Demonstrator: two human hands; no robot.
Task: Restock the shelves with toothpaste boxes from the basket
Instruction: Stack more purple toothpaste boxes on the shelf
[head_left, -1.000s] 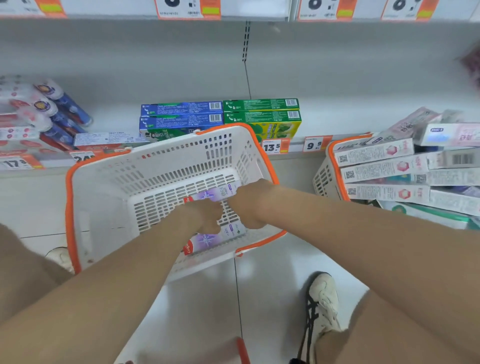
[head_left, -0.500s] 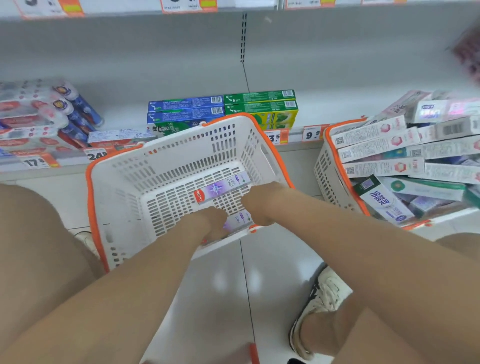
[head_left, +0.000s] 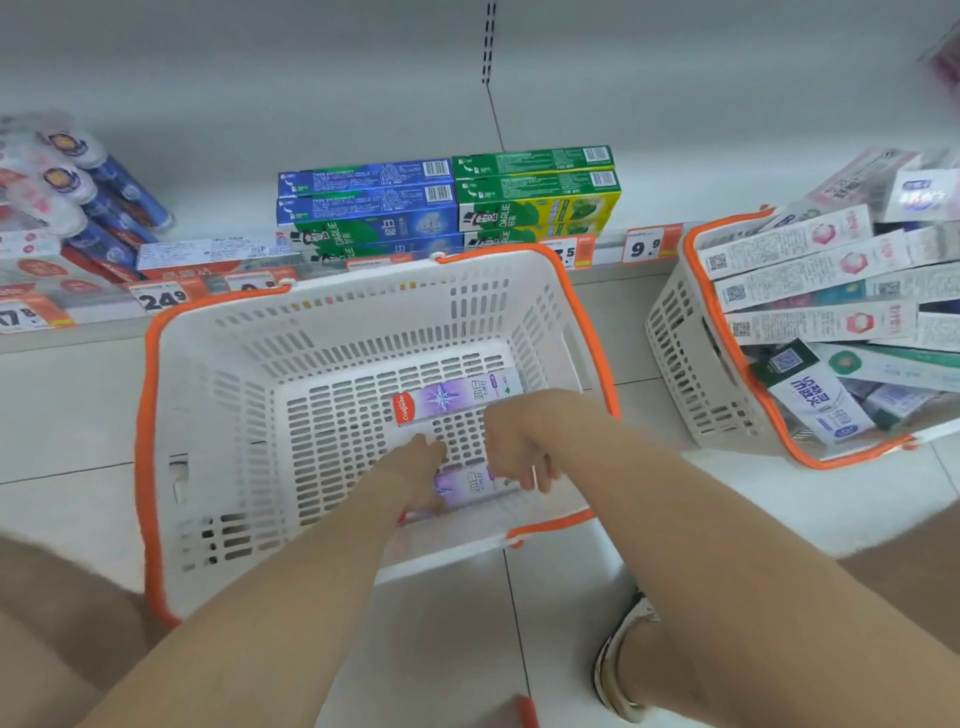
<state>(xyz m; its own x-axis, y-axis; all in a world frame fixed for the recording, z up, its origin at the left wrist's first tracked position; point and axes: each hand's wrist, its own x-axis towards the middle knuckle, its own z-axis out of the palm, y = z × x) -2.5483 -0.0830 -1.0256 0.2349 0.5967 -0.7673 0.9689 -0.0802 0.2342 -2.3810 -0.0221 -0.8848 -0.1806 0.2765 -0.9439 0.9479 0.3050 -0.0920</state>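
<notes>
Left hand (head_left: 415, 480) and right hand (head_left: 519, 449), fingers curled round a purple box (head_left: 470, 483) by the near wall of the basket (head_left: 150, 415); Colgate box (head_left: 457, 397) just beyond.

Left grip (head_left: 415, 480) and right grip (head_left: 519, 447) apparently hold the basket's (head_left: 363, 322) nearer box (head_left: 467, 486).

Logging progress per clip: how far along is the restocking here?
Done: blue boxes and green boxes stand stacked on the shelf, and the near basket holds only two purple boxes. In hand: left hand and right hand are on the nearer purple box. Left: the farther purple box and the full right basket.
</notes>
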